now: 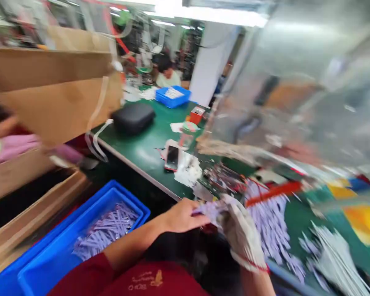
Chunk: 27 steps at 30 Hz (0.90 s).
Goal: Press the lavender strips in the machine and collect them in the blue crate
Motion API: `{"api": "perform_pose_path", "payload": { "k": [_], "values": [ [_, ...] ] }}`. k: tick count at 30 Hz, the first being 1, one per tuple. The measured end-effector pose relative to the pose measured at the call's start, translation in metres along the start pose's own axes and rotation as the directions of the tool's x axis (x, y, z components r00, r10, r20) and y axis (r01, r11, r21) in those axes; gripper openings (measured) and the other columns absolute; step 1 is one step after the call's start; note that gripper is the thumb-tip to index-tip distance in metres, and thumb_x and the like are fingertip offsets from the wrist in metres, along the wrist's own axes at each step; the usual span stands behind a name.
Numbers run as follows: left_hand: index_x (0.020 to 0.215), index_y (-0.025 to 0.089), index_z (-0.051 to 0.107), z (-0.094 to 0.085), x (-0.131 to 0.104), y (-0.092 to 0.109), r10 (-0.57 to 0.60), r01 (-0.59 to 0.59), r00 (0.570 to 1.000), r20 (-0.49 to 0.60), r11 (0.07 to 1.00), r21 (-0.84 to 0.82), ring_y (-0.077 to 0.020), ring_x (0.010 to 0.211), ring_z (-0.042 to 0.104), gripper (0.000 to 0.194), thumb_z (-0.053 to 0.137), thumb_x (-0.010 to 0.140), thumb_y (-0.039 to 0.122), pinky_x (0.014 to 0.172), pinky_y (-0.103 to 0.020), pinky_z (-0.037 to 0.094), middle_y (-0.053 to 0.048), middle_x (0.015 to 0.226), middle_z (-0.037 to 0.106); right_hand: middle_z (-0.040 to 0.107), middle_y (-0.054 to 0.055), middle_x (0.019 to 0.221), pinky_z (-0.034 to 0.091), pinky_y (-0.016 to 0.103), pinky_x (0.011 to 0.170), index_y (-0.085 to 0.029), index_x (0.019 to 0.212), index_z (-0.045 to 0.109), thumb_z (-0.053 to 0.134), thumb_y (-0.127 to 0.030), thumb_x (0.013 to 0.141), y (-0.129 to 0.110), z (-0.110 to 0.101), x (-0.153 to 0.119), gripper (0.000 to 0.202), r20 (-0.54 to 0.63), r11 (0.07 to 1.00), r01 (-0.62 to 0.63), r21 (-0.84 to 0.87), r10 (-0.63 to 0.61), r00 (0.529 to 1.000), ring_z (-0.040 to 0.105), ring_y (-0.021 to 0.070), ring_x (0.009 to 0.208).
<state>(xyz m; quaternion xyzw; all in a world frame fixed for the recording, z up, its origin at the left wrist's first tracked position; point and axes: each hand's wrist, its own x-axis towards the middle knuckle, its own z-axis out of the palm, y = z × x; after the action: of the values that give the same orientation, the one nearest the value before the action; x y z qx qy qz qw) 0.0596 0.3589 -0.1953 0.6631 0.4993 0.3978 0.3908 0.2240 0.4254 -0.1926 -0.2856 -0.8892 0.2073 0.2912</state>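
Note:
My bare left hand [185, 216] is closed on one end of a small bunch of purple strips [211, 209] at the green table's front edge. Around the other end my right hand [242, 230], in a white knitted glove with a red cuff, is closed. A large pile of purple strips [269, 226] lies on the table just right of the glove. More purple strips [111, 226] fill part of a blue bin [61, 242] at the lower left. The picture is blurred, so single strips between my hands do not show clearly.
Cardboard boxes [58, 102] stand at the left. On the green table [135, 152] are a black case [134, 117], a phone [172, 156], a jar [188, 135] and white strips [336, 255]. Clear plastic sheeting [296, 94] hangs at the right. A person [168, 76] sits beyond a blue tray [172, 98].

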Motion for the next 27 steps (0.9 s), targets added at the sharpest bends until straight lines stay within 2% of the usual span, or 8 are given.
{"api": "perform_pose_path", "payload": {
  "k": [2,5,10,17,19,22,24,27],
  "values": [
    [0.073,0.015,0.064,0.002,0.003,-0.003,-0.03,0.03,1.0,-0.01,0.998,0.056,-0.0106,0.063,0.038,0.023,0.058,0.087,0.032,0.059,-0.023,0.031,0.005,0.065,0.048,0.065,0.0,0.058,0.057,0.03,0.061,-0.013,0.08,0.073,0.059,-0.033,0.095,0.006,-0.003,-0.022,0.029,-0.098,0.915,-0.208,0.346,0.256,0.962,0.06,0.0134,0.049],
    [0.07,0.015,0.059,0.009,0.006,-0.005,-0.044,0.041,0.999,0.019,0.99,0.136,-0.0106,0.062,0.034,0.027,0.056,0.089,0.034,0.058,-0.024,0.027,0.005,0.063,0.044,0.066,0.005,0.06,0.051,0.025,0.05,-0.016,0.084,0.07,0.054,-0.048,0.097,0.015,-0.004,-0.037,0.039,-0.146,0.667,-0.249,0.702,0.477,0.867,0.06,0.0148,0.05],
    [0.069,0.016,0.059,0.021,0.001,0.002,-0.025,0.002,0.994,0.106,0.978,0.208,-0.0111,0.061,0.032,0.03,0.054,0.091,0.036,0.057,-0.024,0.026,0.004,0.061,0.042,0.066,0.003,0.065,0.048,0.022,0.053,-0.016,0.081,0.065,0.069,-0.058,0.084,0.022,-0.013,-0.05,0.042,-0.025,0.419,-0.247,0.873,0.546,0.838,0.059,0.0124,0.055],
    [0.068,0.016,0.059,0.034,0.001,0.006,-0.023,-0.005,0.994,0.111,0.971,0.24,-0.0109,0.061,0.033,0.03,0.053,0.091,0.035,0.059,-0.024,0.028,0.004,0.061,0.041,0.063,0.0,0.063,0.041,0.022,0.05,-0.016,0.076,0.064,0.072,-0.047,0.082,0.028,-0.025,-0.061,0.033,-0.027,0.249,-0.149,0.957,0.588,0.808,0.054,0.0104,0.052],
    [0.065,0.016,0.056,0.032,-0.005,0.001,-0.038,0.013,0.993,0.109,0.975,0.22,-0.0105,0.06,0.033,0.033,0.055,0.09,0.037,0.058,-0.024,0.029,0.004,0.06,0.041,0.059,-0.002,0.064,0.039,0.021,0.05,-0.018,0.077,0.062,0.073,-0.042,0.079,0.038,-0.041,-0.066,0.027,-0.117,0.19,-0.02,0.982,0.683,0.721,0.051,0.0087,0.052],
    [0.066,0.017,0.055,0.025,-0.02,-0.013,-0.142,0.131,0.987,0.075,0.982,0.139,-0.0096,0.057,0.035,0.033,0.058,0.089,0.04,0.054,-0.023,0.03,0.005,0.058,0.042,0.055,-0.004,0.064,0.037,0.02,0.049,-0.021,0.074,0.056,0.076,-0.04,0.073,0.058,-0.074,-0.083,0.027,-0.372,0.328,0.175,0.928,0.806,0.46,0.047,0.0078,0.052],
    [0.068,0.017,0.057,0.02,-0.031,-0.022,-0.231,0.228,0.972,0.032,0.971,0.074,-0.0087,0.052,0.036,0.03,0.059,0.088,0.04,0.051,-0.022,0.03,0.006,0.055,0.041,0.057,-0.001,0.064,0.039,0.023,0.05,-0.021,0.073,0.058,0.072,-0.046,0.078,0.067,-0.087,-0.097,0.029,-0.392,0.481,-0.03,0.876,0.747,0.538,0.048,0.0103,0.053],
    [0.066,0.017,0.054,0.017,-0.042,-0.032,-0.311,0.311,0.95,-0.026,0.95,-0.015,-0.0073,0.047,0.037,0.03,0.063,0.086,0.039,0.047,-0.021,0.031,0.007,0.051,0.04,0.056,0.0,0.057,0.038,0.025,0.048,-0.02,0.066,0.058,0.066,-0.052,0.083,0.066,-0.075,-0.114,0.037,-0.085,0.645,-0.446,0.621,0.62,0.78,0.048,0.0127,0.05]
  ]
}}
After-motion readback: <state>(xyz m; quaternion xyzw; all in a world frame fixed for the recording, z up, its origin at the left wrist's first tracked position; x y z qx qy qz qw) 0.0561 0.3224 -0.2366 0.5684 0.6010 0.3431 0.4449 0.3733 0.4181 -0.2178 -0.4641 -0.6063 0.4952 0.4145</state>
